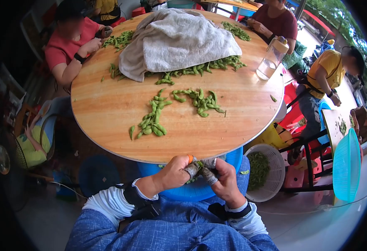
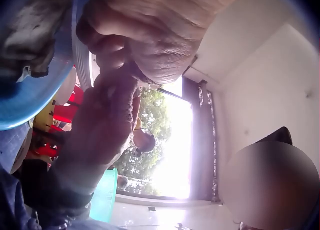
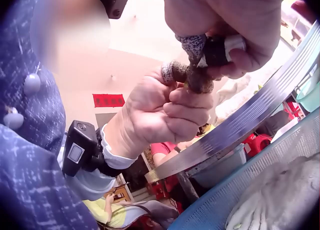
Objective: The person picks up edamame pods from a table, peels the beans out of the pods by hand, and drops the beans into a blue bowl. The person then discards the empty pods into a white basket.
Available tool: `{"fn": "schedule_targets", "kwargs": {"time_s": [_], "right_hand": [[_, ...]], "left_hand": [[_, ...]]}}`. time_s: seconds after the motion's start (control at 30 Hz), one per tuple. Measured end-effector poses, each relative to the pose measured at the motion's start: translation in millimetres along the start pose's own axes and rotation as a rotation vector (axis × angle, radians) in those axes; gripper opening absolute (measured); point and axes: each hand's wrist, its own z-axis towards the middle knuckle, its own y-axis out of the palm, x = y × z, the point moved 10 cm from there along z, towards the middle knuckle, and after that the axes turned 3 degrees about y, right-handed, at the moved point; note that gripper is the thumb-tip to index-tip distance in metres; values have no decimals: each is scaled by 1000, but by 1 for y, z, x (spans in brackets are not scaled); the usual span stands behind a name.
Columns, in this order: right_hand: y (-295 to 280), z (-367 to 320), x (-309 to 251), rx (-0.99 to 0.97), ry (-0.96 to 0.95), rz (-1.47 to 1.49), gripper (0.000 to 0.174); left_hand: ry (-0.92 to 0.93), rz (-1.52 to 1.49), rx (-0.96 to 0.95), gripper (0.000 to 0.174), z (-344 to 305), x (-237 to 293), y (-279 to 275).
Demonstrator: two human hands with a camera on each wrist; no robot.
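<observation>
Just past the near edge of the round wooden table (image 1: pixel 108 119), my left hand (image 1: pixel 170 173) and right hand (image 1: pixel 227 184) meet tip to tip. Grey speckled covers wrap the thumbs and some fingers. Between them they pinch a green edamame pod (image 1: pixel 200 164), mostly hidden by the fingertips. In the right wrist view the left hand (image 3: pixel 162 112) has its fingers curled, thumb against the right hand's thumb. Beneath both hands sits a blue basket (image 1: pixel 183 193). Loose edamame pods (image 1: pixel 153 119) lie on the tabletop ahead, with a second small cluster (image 1: pixel 202 101) beside them.
A grey towel (image 1: pixel 179 39) covers a larger heap of pods at the table's middle. A water bottle (image 1: pixel 271 58) stands at the right edge. A white basket (image 1: pixel 271 167) of pods is on the floor at right. Other people sit around the table.
</observation>
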Motion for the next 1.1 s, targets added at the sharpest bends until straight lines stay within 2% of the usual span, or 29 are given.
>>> {"fn": "schedule_targets", "kwargs": {"time_s": [0.23, 0.27, 0.4, 0.47, 0.5, 0.6, 0.63, 0.7, 0.73, 0.83, 0.87, 0.97, 1.1], "right_hand": [[-4, 1, -10, 28, -19, -148, 18], [-5, 1, -11, 13, -35, -159, 16], [-8, 4, 9, 3, 151, 389, 15], [-3, 3, 23, -65, 294, 623, 17], [2, 1, 30, -100, 365, 739, 19], [10, 0, 39, -138, 385, 848, 19], [11, 0, 40, -134, 392, 858, 19], [-1, 5, 7, 22, 122, 345, 16], [-6, 4, -12, 98, -12, 87, 16], [5, 1, -52, 49, -385, -459, 24], [6, 0, -56, 72, -414, -449, 32], [2, 2, -33, 42, -234, -343, 24], [1, 0, 6, 29, 62, 145, 15]], "left_hand": [[34, 41, -8, 12, 3, 6, 1], [-9, 52, -65, 12, 3, 5, 3], [-91, -61, -149, 21, 0, 16, 6], [-104, -178, -224, 11, -2, 15, 11], [-110, -236, -261, 12, -3, 15, 13], [-63, -294, -295, 21, -3, 13, 14], [-89, -228, -252, 20, -2, 11, 9], [-146, -101, -163, 19, -3, 7, 0], [-97, -127, -127, 15, -1, 9, -2], [0, -167, -33, 13, 5, 12, -3], [-5, -158, -9, 13, 5, 11, -4], [-26, -121, 9, 15, 4, 6, -5], [-21, 10, -31, 15, 1, 0, -4]]}}
